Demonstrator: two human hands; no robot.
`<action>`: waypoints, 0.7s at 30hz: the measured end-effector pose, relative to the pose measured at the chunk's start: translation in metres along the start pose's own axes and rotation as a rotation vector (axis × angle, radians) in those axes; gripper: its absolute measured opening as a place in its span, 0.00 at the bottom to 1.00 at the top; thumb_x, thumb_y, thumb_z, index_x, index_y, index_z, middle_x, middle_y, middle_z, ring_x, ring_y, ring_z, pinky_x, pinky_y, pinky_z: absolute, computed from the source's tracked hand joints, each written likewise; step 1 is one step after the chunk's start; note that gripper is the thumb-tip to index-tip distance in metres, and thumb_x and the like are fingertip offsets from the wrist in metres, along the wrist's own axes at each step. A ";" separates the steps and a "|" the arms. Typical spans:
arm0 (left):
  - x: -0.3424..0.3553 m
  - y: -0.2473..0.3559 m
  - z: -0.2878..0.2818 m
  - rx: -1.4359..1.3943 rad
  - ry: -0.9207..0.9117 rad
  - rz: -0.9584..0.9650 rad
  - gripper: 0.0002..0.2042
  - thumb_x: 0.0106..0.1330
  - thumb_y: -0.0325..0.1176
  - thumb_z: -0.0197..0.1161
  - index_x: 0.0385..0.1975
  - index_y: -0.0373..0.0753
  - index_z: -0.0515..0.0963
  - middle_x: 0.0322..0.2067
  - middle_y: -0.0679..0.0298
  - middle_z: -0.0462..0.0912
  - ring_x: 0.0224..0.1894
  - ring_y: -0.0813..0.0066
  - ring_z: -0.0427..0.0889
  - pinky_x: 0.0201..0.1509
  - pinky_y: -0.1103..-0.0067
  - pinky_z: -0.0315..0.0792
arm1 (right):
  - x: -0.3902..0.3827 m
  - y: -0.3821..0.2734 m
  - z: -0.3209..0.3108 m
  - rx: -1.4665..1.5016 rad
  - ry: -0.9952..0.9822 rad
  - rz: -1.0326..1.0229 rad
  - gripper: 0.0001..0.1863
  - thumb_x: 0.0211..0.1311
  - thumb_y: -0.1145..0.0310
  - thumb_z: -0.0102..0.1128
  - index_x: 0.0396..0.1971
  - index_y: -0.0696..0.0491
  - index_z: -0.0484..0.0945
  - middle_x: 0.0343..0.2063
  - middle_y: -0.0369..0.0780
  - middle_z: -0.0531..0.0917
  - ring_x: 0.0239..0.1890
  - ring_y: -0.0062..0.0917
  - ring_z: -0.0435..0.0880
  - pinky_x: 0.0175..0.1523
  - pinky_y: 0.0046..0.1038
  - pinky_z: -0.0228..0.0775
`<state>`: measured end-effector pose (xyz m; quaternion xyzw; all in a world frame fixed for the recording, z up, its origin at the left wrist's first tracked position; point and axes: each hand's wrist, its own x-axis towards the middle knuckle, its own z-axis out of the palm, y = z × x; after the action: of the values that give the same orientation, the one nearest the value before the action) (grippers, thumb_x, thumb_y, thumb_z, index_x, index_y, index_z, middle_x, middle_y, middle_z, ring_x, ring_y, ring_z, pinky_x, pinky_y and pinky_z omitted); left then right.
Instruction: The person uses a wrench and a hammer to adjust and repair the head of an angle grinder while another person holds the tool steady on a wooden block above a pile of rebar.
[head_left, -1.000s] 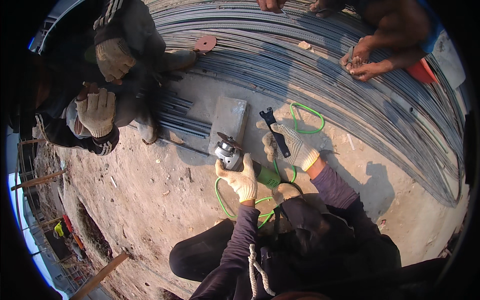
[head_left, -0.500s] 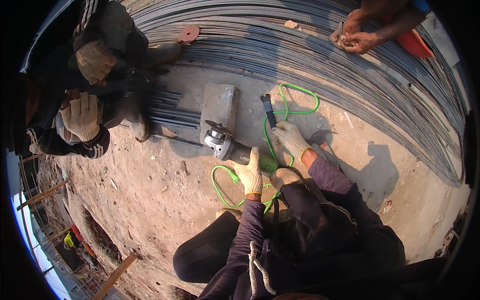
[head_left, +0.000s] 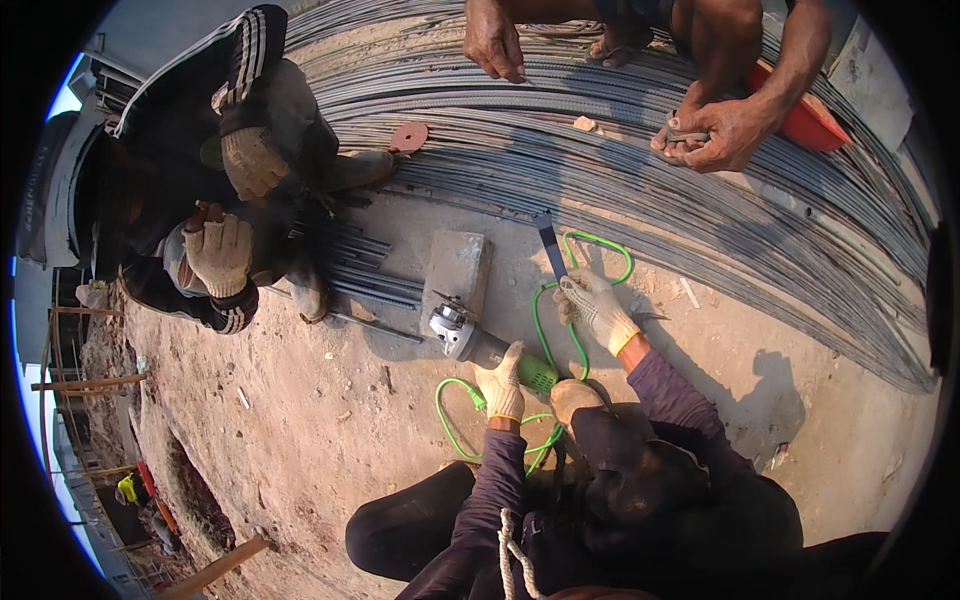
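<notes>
Left hand [head_left: 500, 385]: knit work glove, fingers closed around the rear body of the angle grinder [head_left: 478, 346]; grip looks firm.
Right hand [head_left: 597, 308]: knit glove with a yellow cuff, palm down, fingers curled over the green cord [head_left: 578, 330] just right of the grinder; whether it actually clamps the cord, cannot tell.
Grinder position: lies low over the sandy ground [head_left: 300, 430], its head touching or just at the near end of the grey concrete block [head_left: 455, 272].
Grinder long axis: runs diagonally, green tail end toward the person, silver gear head pointing up and left toward the block and the cut bars [head_left: 365, 275].
Cord: bright green, loops on both sides of the grinder, one loop below-left, one above-right.
Flat dark tool [head_left: 549, 245]: narrow bar lying up-right of the grinder, beside the cord loop, just above the right hand.
Cut bars: short bundle left of the block, roughly parallel, ends toward the grinder head.
Rebar stack [head_left: 620, 150]: long curved steel rods, fills the area beyond the block.
Disc [head_left: 408, 137]: round, reddish-brown, resting on the rods, well up-left of the grinder.
Red object [head_left: 805, 118]: flat, wedge-shaped, on the rods far up-right of the grinder; no readable marking.
Co-workers: one gloved person left of the bars, one bare-handed beyond the rods.
</notes>
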<state>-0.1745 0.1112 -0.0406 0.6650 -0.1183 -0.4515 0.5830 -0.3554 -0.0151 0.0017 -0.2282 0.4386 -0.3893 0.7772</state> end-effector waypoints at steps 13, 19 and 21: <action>0.020 0.078 0.043 -0.251 -0.112 0.010 0.16 0.59 0.25 0.73 0.43 0.36 0.75 0.32 0.66 0.81 0.31 0.73 0.82 0.37 0.76 0.78 | 0.007 -0.023 -0.040 -0.284 0.162 -0.155 0.11 0.75 0.61 0.57 0.44 0.54 0.78 0.29 0.32 0.81 0.27 0.14 0.81 0.31 0.21 0.78; 0.053 0.088 0.072 -0.258 -0.064 -0.082 0.13 0.58 0.30 0.75 0.38 0.37 0.78 0.31 0.66 0.82 0.29 0.74 0.82 0.34 0.77 0.78 | 0.019 0.000 -0.058 -0.365 0.222 -0.271 0.12 0.73 0.61 0.59 0.41 0.55 0.81 0.30 0.29 0.76 0.34 0.13 0.68 0.39 0.20 0.63; 0.053 0.078 0.083 -0.238 -0.035 -0.083 0.14 0.57 0.31 0.76 0.38 0.37 0.78 0.31 0.66 0.81 0.29 0.74 0.82 0.34 0.77 0.78 | 0.021 0.001 -0.065 -0.380 0.284 -0.285 0.11 0.72 0.63 0.60 0.41 0.57 0.81 0.30 0.30 0.76 0.33 0.14 0.69 0.38 0.21 0.63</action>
<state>-0.1770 -0.0032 0.0104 0.5874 -0.0466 -0.4977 0.6365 -0.4049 -0.0322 -0.0427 -0.3725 0.5717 -0.4334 0.5887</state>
